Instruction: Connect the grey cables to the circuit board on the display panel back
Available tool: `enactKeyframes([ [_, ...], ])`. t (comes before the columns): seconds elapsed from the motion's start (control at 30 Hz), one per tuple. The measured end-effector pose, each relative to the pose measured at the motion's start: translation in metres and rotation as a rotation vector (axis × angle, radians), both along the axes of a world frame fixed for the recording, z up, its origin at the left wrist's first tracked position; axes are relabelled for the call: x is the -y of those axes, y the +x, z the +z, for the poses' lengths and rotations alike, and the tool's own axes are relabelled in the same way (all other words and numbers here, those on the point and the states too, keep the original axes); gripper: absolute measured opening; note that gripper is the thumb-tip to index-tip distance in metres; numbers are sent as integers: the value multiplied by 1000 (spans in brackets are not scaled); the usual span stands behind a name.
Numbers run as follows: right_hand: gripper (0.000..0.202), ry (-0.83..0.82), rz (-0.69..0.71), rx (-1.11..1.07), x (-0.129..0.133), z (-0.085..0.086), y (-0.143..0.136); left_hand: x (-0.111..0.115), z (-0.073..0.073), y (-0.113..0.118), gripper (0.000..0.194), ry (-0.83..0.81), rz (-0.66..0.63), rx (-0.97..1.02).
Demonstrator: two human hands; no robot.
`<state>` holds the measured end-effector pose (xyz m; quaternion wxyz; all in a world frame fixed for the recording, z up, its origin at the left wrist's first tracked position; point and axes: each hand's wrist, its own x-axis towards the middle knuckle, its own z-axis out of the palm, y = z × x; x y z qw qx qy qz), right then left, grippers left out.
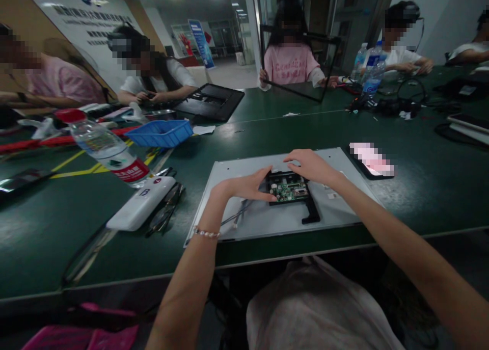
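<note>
Plainly, from the head view, my two hands were apart from each other at the circuit board (288,189), which sat in a black frame (312,210) on a pale panel (239,169). My left hand (250,185) was spread, thumb and fingers parted at the frame's left side; my right hand (311,165) curved over its far edge, though I could not tell whether it gripped. The frame's foot pointed toward the panel's near edge, with a strip of panel between. Past that edge ran a narrow band of green worktop (424,197). To the right, a phone (370,160) left a slim gap beside the panel; to the left, a white power bank (141,205) and glasses (165,210) lay near, also apart from it.
</note>
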<state>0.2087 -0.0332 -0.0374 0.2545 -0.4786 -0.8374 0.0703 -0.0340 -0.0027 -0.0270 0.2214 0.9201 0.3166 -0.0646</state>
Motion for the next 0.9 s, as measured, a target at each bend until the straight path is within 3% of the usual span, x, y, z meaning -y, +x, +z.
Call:
enactKeyframes([
  [0.13,27,-119,-56,26,12,7,42,3,4,1,112,-13,11,-6],
  [0.33,28,-344,-141,-91,37,-8,93,7,12,3,109,49,-54,46],
  [0.67,15,-515,-147,-203,43,-15,87,13,9,17,86,184,-129,176],
  [0.9,15,-493,-218,-298,44,-17,88,22,11,36,57,335,-141,205],
])
